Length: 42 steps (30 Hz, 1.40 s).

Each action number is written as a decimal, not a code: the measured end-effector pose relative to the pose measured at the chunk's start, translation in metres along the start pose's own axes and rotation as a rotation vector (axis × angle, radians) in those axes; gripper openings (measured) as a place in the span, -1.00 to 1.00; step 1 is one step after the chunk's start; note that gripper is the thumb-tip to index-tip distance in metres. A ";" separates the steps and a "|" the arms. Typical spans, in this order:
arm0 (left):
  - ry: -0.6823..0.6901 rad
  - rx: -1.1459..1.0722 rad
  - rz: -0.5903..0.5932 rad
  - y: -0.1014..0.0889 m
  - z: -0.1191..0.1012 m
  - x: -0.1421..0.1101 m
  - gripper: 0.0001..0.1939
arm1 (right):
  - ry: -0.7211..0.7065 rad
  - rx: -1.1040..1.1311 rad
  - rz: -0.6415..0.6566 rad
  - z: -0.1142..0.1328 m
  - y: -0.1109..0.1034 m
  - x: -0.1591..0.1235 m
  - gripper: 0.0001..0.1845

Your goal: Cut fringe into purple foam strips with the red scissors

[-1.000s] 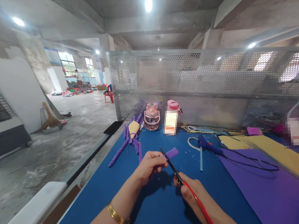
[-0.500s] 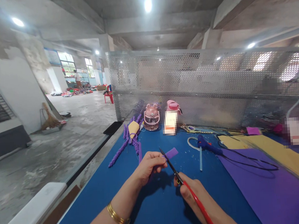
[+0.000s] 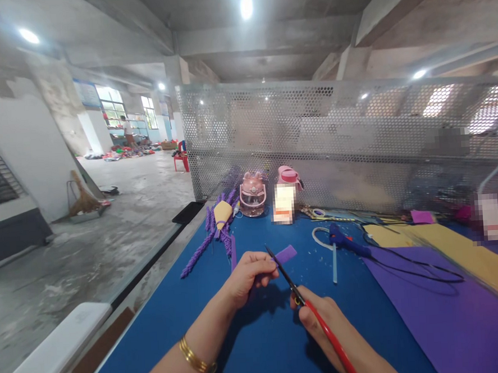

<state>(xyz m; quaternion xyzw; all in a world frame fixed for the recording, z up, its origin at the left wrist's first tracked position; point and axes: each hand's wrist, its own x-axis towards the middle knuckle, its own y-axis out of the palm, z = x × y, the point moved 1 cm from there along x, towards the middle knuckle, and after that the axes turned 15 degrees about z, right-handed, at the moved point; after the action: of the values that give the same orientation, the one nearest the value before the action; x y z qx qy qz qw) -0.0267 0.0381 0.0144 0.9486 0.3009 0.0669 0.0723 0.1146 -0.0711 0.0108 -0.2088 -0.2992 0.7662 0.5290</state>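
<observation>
Head view: L hand (image 3: 254, 273) pinches purple strip (image 3: 286, 255) betw. thumb & fingers, the strip's free end pointing away to the R; R hand (image 3: 324, 320) is closed round red-handled scissors (image 3: 295, 290), whose dark blades cross the strip just beside the L fingertips. Both hands are above blue tabletop (image 3: 267, 343); glue gun (image 3: 349, 243) lies to the R, w/ purple sheet (image 3: 446, 304) nearby; purple braided strands (image 3: 194, 259) lie to the L.

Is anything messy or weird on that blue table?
A bit messy: tiny pale scraps lie scattered near the blue glue gun, and its black cord loops loosely over the big purple sheet. I see nothing spilled or broken, and the left hand's purple strip looks fine.
</observation>
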 end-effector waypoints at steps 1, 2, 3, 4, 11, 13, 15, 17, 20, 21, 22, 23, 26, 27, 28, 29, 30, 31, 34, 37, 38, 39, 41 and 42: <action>0.001 -0.006 -0.001 0.000 0.000 0.000 -0.79 | 0.011 0.000 0.001 0.000 0.000 0.000 -0.30; 0.004 -0.015 0.000 0.000 0.000 0.000 -0.79 | 0.019 -0.001 0.004 -0.001 0.001 0.000 -0.30; 0.009 -0.027 -0.001 0.001 0.000 0.001 -0.80 | 0.023 -0.004 0.004 -0.002 0.001 0.000 -0.30; 0.015 -0.037 -0.001 0.001 0.000 0.001 -0.80 | 0.025 -0.009 0.003 -0.002 0.001 0.000 -0.31; 0.026 -0.030 -0.018 0.002 -0.003 0.001 -0.78 | 0.003 -0.047 0.033 -0.005 0.001 0.000 -0.32; 0.032 -0.029 -0.022 0.003 -0.003 0.001 -0.79 | 0.000 -0.052 0.042 -0.004 0.000 -0.001 -0.32; 0.036 -0.027 -0.028 0.004 -0.004 0.001 -0.79 | 0.007 -0.059 0.037 -0.004 0.000 0.000 -0.32; 0.035 -0.021 -0.037 0.004 -0.003 0.001 -0.79 | 0.022 -0.069 0.022 -0.004 0.000 0.000 -0.30; 0.029 -0.006 -0.053 0.003 -0.002 0.001 -0.79 | 0.019 -0.070 0.019 -0.005 0.000 0.000 -0.29; 0.030 -0.003 -0.056 0.003 -0.002 0.001 -0.79 | 0.014 -0.069 0.016 -0.006 0.001 0.000 -0.29; 0.032 -0.001 -0.057 0.003 -0.002 0.001 -0.79 | 0.009 -0.068 0.013 -0.006 0.001 0.000 -0.30; 0.036 0.001 -0.056 0.003 -0.001 0.001 -0.79 | 0.007 -0.067 0.011 -0.006 0.001 -0.001 -0.30; 0.043 -0.005 -0.062 0.003 -0.001 0.002 -0.79 | 0.008 -0.062 0.012 -0.006 0.000 -0.001 -0.30; 0.044 -0.008 -0.067 0.004 0.000 0.002 -0.79 | 0.006 -0.061 0.016 -0.006 0.000 -0.002 -0.30; 0.043 -0.009 -0.070 0.004 0.000 0.002 -0.79 | 0.002 -0.061 0.017 -0.005 0.000 -0.002 -0.31; 0.044 -0.010 -0.069 0.004 0.001 0.002 -0.79 | -0.001 -0.063 0.014 -0.004 -0.001 -0.002 -0.32; 0.050 -0.015 -0.071 0.003 0.001 0.003 -0.79 | -0.005 -0.066 0.011 -0.003 -0.001 -0.003 -0.33; 0.057 -0.020 -0.074 0.002 0.001 0.003 -0.79 | -0.007 -0.070 0.011 -0.003 -0.002 -0.003 -0.33; 0.135 -0.089 -0.174 -0.005 0.001 0.003 -0.80 | 0.004 -0.089 0.030 -0.003 -0.002 -0.003 -0.34; 0.190 -0.115 -0.264 -0.011 0.000 0.003 -0.81 | 0.026 -0.092 0.044 -0.005 -0.002 -0.003 -0.34; 0.193 -0.109 -0.274 -0.012 0.000 0.003 -0.80 | 0.028 -0.084 0.037 -0.006 -0.003 -0.003 -0.33; 0.188 -0.096 -0.277 -0.013 0.000 0.003 -0.80 | 0.028 -0.070 0.031 -0.006 -0.003 -0.002 -0.33; 0.174 -0.065 -0.278 -0.012 0.000 0.003 -0.79 | 0.031 -0.039 0.014 -0.006 -0.004 -0.002 -0.34; 0.166 -0.048 -0.278 -0.011 0.000 0.003 -0.79 | 0.035 -0.026 0.002 -0.006 -0.004 -0.002 -0.34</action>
<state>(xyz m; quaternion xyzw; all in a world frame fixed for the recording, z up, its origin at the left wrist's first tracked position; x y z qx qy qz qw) -0.0301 0.0485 0.0129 0.8870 0.4324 0.1416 0.0782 0.1217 -0.0704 0.0090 -0.2293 -0.2996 0.7590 0.5306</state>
